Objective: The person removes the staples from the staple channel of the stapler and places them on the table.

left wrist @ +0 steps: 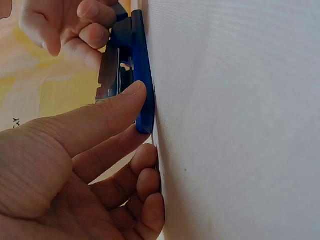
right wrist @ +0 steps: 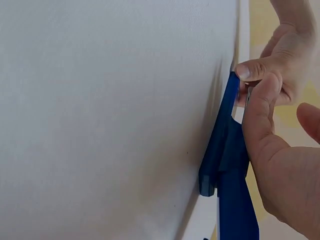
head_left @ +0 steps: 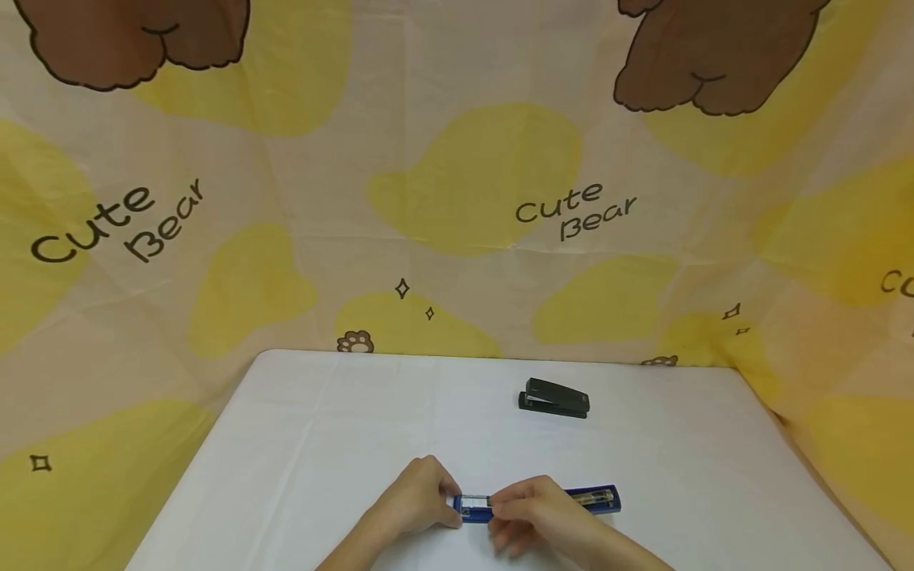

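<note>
A blue stapler [head_left: 478, 515] lies on the white table with its top folded far back to the right, baring the metal magazine. At its left end, my left hand [head_left: 421, 496] pinches the base between thumb [left wrist: 117, 115] and index finger. My right hand [head_left: 553, 515] is over the middle of the stapler, a fingertip touching or nearly touching the magazine [left wrist: 107, 75]. Another digit [right wrist: 311, 120] of that hand stands apart from the stapler in the right wrist view. The right hand hides the stapler's middle in the head view.
A black stapler [head_left: 555, 398] sits farther back on the white table [head_left: 357, 428], right of the middle. A yellow and beige cloth [head_left: 457, 182] printed with bears hangs behind the table and along its sides.
</note>
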`<action>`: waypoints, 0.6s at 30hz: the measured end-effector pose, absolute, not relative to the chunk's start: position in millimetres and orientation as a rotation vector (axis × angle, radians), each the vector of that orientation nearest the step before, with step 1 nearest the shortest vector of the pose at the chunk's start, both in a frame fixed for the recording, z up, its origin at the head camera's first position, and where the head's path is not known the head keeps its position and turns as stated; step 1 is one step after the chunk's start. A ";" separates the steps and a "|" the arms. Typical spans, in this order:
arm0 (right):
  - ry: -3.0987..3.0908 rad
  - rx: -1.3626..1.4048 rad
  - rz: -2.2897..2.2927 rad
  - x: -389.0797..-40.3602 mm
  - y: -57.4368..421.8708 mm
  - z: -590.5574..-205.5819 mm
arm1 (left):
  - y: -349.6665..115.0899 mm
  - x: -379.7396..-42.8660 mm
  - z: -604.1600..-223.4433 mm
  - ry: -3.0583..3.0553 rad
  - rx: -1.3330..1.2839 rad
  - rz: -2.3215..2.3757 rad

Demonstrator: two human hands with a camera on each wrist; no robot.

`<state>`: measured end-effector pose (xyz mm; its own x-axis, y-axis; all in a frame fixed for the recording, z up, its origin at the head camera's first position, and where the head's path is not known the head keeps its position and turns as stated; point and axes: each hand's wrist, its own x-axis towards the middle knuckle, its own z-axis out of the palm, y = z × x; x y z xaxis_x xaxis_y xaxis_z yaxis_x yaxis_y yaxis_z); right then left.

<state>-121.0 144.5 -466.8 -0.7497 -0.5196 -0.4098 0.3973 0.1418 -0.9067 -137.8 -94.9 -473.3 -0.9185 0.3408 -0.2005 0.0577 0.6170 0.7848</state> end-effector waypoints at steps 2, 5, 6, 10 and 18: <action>1.661 -0.088 -1.721 -120.9 144.0 -467.1 | -94.5 -137.7 -473.9 2.512 0.324 1.207; 1.560 -0.044 -1.757 -120.0 143.3 -467.0 | -94.3 -137.8 -473.7 2.507 0.325 1.212; 1.539 -0.034 -1.766 -119.5 143.0 -467.1 | -94.3 -137.9 -473.8 2.504 0.325 1.214; 1.483 0.002 -1.814 -115.7 141.6 -466.7 | -94.1 -137.9 -473.9 2.510 0.327 1.214; 1.410 0.168 -1.935 -111.4 135.2 -471.2 | -94.8 -137.3 -473.7 2.520 0.330 1.209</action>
